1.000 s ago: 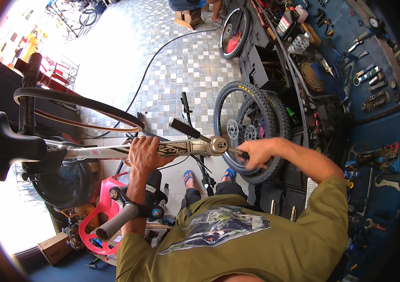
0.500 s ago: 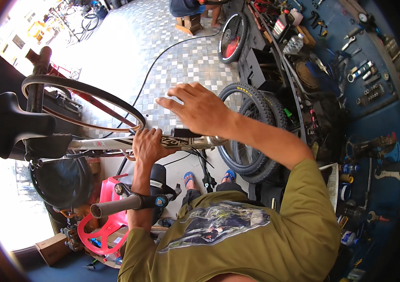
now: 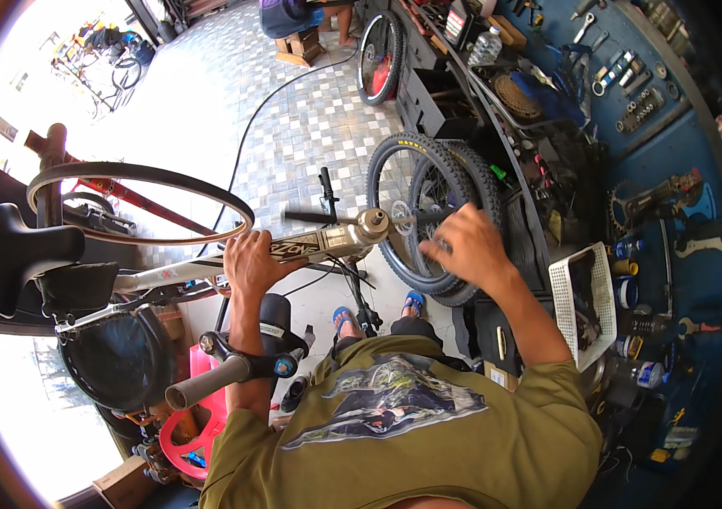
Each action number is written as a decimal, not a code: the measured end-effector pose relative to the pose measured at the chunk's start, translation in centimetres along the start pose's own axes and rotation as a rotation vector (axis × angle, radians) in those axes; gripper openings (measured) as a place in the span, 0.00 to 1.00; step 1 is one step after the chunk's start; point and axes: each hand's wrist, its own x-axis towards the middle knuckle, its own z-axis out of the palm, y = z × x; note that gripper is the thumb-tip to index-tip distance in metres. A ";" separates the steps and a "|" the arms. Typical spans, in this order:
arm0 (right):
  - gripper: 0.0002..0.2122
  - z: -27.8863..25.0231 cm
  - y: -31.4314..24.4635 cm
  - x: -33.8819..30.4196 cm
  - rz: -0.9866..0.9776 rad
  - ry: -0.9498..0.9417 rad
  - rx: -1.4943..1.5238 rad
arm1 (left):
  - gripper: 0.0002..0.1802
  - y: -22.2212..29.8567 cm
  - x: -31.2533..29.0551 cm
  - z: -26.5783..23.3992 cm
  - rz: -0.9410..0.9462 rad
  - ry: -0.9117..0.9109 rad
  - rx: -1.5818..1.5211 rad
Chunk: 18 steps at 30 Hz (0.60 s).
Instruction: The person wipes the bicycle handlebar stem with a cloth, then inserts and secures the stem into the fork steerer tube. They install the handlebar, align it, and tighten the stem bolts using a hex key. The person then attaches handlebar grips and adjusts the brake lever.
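Note:
My left hand [image 3: 251, 263] is wrapped around the top tube of a white and grey bicycle frame [image 3: 331, 243] lying across in front of me. At the frame's right end, a metal press-like tool with a long two-ended handle [image 3: 310, 217] sits on the head tube [image 3: 371, 222]. Black grips cover both ends of that handle. My right hand [image 3: 470, 246] is at the handle's right end, fingers bent and thumb apart, partly blurred; whether it grips the handle is unclear. A black saddle [image 3: 22, 250] is at the frame's left end.
Below my left forearm are a grey tube with a black clamp [image 3: 217, 377] and a pink plastic chair [image 3: 200, 424]. Knobby tyres [image 3: 412, 153] lean by the bench. Tools hang on a blue board [image 3: 582, 170]; a white basket [image 3: 582, 339] is at right. Another person sits on a wooden stool [image 3: 297, 49].
My right hand has moved right and down, from above the frame to the handle's right end. The handle has turned and now shows across the head tube. My left hand still grips the tube.

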 end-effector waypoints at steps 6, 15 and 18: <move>0.25 5.9 2.2 -0.6 0.283 -0.077 0.135 | 0.39 1.0 0.2 -1.0 -0.031 -0.089 -0.123; 0.45 21.9 0.0 0.6 0.265 -0.123 0.759 | 0.66 6.2 1.3 -0.7 0.064 -0.182 -0.341; 0.44 25.0 -1.4 2.4 0.224 -0.115 0.758 | 0.72 8.5 2.0 -0.2 0.137 -0.189 -0.452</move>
